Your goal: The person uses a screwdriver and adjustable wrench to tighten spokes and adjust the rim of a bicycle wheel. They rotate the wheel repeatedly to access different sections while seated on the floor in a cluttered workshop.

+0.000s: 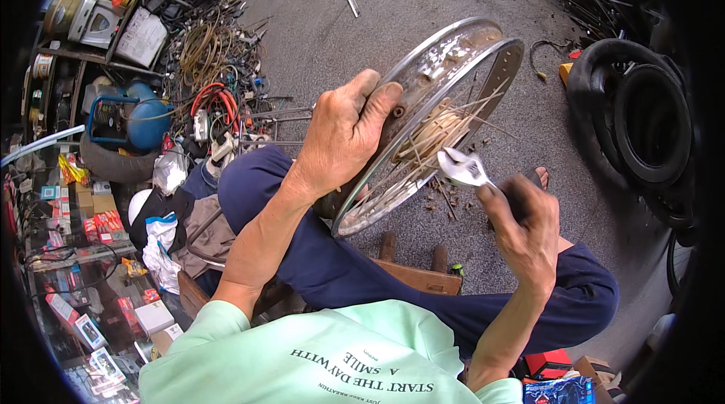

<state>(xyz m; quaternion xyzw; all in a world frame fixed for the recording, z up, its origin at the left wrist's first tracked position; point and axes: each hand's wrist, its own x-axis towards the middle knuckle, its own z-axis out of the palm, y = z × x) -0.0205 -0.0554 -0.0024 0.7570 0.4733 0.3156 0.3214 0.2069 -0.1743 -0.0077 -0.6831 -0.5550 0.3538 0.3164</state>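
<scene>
My left hand (344, 126) grips the near side of a worn metal wheel rim (439, 61), thumb pressed on its outer face by a hole. The rim is tilted, its lower edge by my left thigh. Thin spokes (481, 99) run loosely about the dull hub (433, 129), some sticking out past the rim. In my right hand (524, 228) is a silver adjustable wrench (465, 168), its head up beside the spokes and apart from the rim as far as I can tell. The fingers around its handle are blurred.
Small rusty bits (439, 197) lie on the grey floor below the wheel. A wooden stool (422, 277) is between my legs. Black tyres (651, 121) stand at right. To the left are a blue air compressor (146, 112), heaped wires (201, 47) and a glass case (85, 259) of boxed goods.
</scene>
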